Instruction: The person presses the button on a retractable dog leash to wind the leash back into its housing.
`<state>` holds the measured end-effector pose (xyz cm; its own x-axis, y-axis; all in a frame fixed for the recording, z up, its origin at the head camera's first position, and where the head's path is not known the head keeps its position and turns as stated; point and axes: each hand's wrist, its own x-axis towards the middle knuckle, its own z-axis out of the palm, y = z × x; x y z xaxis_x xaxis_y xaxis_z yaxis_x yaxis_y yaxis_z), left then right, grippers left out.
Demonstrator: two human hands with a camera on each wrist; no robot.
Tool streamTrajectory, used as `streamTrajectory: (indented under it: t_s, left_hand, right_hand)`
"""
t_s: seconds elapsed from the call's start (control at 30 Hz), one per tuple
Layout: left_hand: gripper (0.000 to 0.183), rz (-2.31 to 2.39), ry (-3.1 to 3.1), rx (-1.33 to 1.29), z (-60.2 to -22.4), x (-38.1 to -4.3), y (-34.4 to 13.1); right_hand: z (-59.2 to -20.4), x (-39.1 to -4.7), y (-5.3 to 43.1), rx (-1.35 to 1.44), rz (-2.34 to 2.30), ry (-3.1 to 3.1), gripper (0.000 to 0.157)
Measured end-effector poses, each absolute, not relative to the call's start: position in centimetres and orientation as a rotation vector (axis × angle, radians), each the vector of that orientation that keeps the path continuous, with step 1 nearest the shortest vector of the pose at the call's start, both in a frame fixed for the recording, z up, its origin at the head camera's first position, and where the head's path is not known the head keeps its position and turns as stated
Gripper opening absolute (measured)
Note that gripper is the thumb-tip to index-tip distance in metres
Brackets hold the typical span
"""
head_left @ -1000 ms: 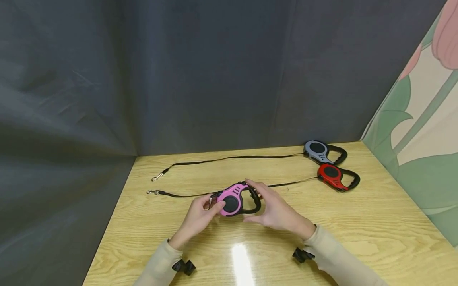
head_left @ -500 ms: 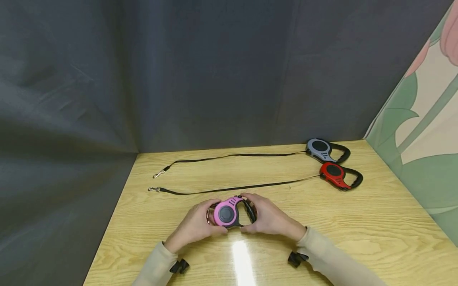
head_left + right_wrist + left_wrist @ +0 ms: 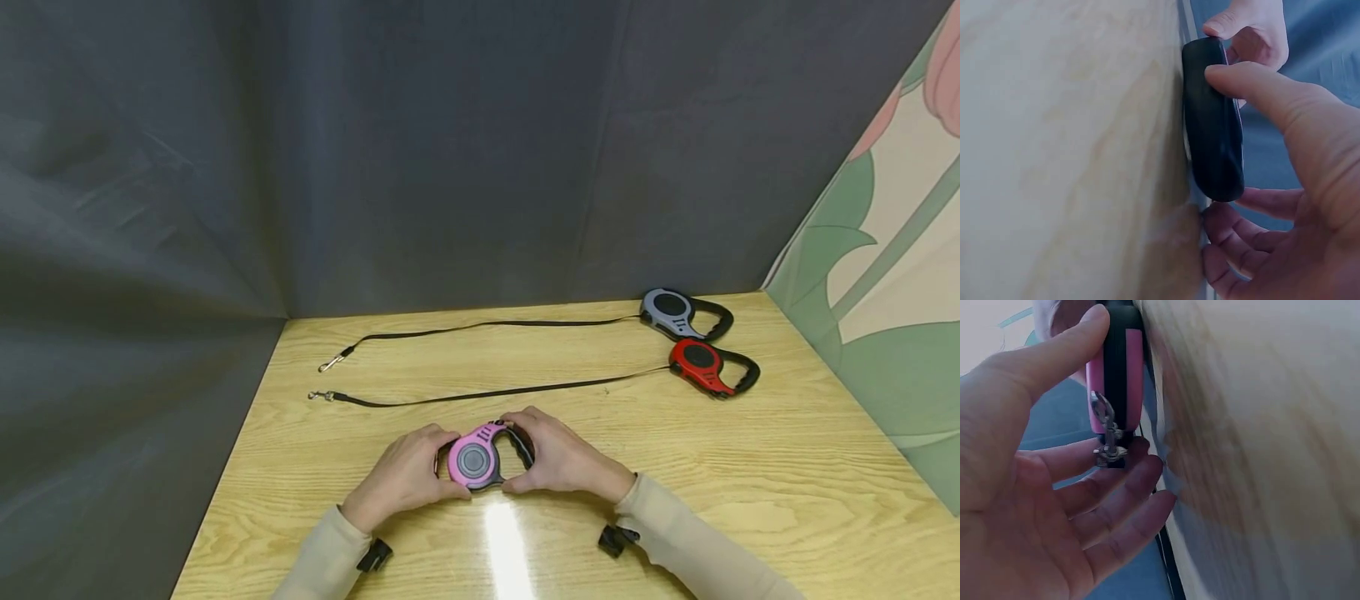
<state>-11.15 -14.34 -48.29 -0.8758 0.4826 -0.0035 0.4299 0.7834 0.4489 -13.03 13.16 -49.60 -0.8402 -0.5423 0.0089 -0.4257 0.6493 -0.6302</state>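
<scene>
A pink and black retractable dog leash (image 3: 473, 460) lies face up close over the table, held between both hands. My left hand (image 3: 408, 471) grips its round body from the left, thumb on the near edge and fingertips at the far edge. In the left wrist view, its metal clip (image 3: 1109, 431) sits against the casing, inside the curve of that hand. My right hand (image 3: 558, 454) spans the black handle (image 3: 1213, 125), thumb at the near side and index finger at the far end. The handle loop faces right, partly covered by the right fingers.
A red retractable leash (image 3: 697, 363) and a grey-blue one (image 3: 667, 310) lie together at the back right. Their black straps (image 3: 487, 393) run left across the wooden table (image 3: 787, 467), ending in metal clips (image 3: 321, 395). A dark curtain (image 3: 450, 167) stands behind the table.
The pink leash has come down and toward the person, uncovering the red leash's strap. The left thumb has moved from its face to its near edge, and both hands now frame it.
</scene>
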Motion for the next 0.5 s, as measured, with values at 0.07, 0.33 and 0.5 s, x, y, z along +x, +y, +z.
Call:
streamTrajectory:
  t_s: [0.07,0.33,0.5]
  left_hand:
    - [0.078,0.65,2.847,0.72,-48.31,-11.17,-14.38]
    - [0.078,0.601,2.827,0.701,-48.18,-11.27,-14.46]
    - [0.077,0.61,2.822,0.702,-47.91,-11.3,-15.1]
  right_hand:
    - [-49.67,-13.03,13.25,-0.805,-0.943,2.693,0.1]
    - [-49.8,-13.22,13.56,-0.795,-0.956,2.656,0.101]
    - [-49.84,-13.52,14.14,-0.799,-0.993,2.639,0.102]
